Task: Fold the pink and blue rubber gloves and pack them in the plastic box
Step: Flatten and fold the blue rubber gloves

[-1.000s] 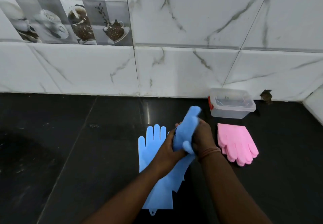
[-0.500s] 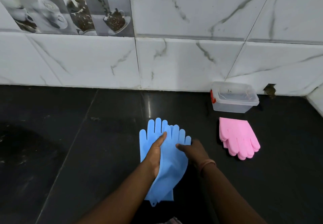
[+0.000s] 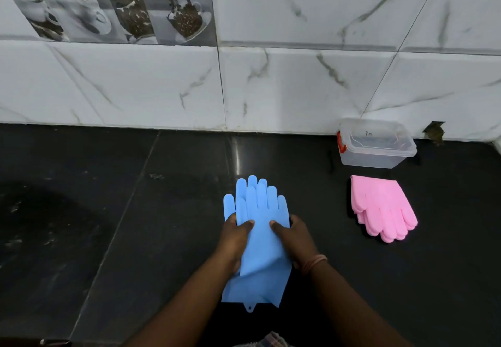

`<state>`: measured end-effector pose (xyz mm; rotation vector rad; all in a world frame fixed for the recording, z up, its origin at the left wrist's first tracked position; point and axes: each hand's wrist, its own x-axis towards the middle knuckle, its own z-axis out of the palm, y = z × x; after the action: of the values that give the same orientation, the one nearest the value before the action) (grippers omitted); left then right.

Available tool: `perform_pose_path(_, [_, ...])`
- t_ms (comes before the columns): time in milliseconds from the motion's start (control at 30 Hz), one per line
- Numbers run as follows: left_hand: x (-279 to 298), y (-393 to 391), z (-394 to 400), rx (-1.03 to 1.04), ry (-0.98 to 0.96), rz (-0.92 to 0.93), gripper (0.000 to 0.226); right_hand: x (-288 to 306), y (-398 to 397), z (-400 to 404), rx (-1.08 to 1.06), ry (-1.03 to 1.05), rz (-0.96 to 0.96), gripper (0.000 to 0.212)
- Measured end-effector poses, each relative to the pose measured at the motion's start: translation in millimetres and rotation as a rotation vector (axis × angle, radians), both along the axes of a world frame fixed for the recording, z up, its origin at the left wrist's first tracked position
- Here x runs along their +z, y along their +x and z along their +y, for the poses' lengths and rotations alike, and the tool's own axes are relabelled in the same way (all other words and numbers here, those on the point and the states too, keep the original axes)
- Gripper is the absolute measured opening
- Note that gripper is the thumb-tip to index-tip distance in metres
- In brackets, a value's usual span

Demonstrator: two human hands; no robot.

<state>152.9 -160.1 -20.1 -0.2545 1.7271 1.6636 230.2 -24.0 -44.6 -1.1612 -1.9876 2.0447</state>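
Blue gloves (image 3: 259, 227) lie stacked on the counter (image 3: 108, 224); left hand (image 3: 234, 241) and right hand (image 3: 296, 241) grip their edges, thumbs on top. Right of the hands: pink gloves (image 3: 382, 205), then the plastic box (image 3: 375, 143) beyond.

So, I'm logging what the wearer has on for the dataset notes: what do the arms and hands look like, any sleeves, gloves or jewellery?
Both forearms are bare, with no sleeves in view. The left hand and right hand wear no gloves, and no rings show on the fingers. The only item worn is a thin band, pinkish-orange, wrapped around the right wrist. The left wrist shows nothing.
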Motion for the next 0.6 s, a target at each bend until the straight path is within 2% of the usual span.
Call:
perform_pose_path(67, [3.4,-5.3,-3.0,-0.038,-0.065,0.170,0.025,3.6,-3.6,-4.5,-0.030,0.145,0.064,0.020])
perform_pose_path(167, [5.1,-18.7,-7.5,-0.028,-0.098,0.327,0.018,8.7,-13.2,-7.0,-0.031,0.157,0.166,0.016])
perform_pose_path(300, [1.3,-24.9,-9.2,0.017,-0.158,0.289,0.020,2.9,-23.7,-15.6,-0.088,0.000,0.183,0.021])
perform_pose_path(600, [-9.5,-19.1,-10.4,0.019,-0.101,0.347,0.027,-16.7,-22.2,-21.3,-0.157,-0.122,0.196,0.028])
